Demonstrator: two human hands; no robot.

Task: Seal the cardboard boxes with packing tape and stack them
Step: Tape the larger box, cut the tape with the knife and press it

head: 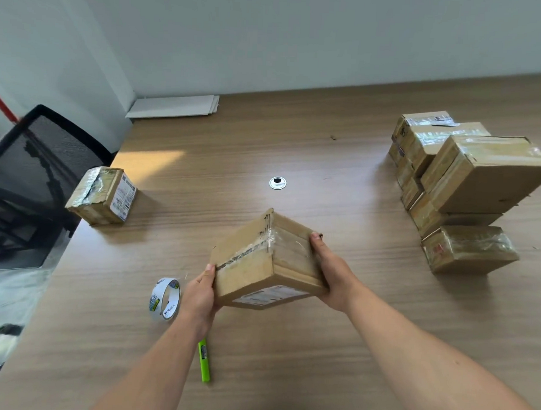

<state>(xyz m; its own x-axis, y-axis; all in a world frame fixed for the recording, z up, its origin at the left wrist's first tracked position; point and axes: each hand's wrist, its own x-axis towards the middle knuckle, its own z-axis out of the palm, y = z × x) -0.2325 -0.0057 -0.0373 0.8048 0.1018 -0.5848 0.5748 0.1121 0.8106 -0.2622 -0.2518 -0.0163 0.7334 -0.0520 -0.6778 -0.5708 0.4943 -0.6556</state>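
A cardboard box with clear tape along its seam is tilted above the middle of the wooden table. My left hand grips its near left end, thumb on top. My right hand holds the right side, fingers wrapped under it. A roll of clear packing tape stands on edge just left of my left hand. A stack of several taped boxes sits at the right of the table. One more taped box with a white label stands at the table's left edge.
A green utility knife lies near my left forearm. A round cable grommet is set in the table's middle. White paper sheets lie at the far left by the wall. A black mesh chair stands left of the table.
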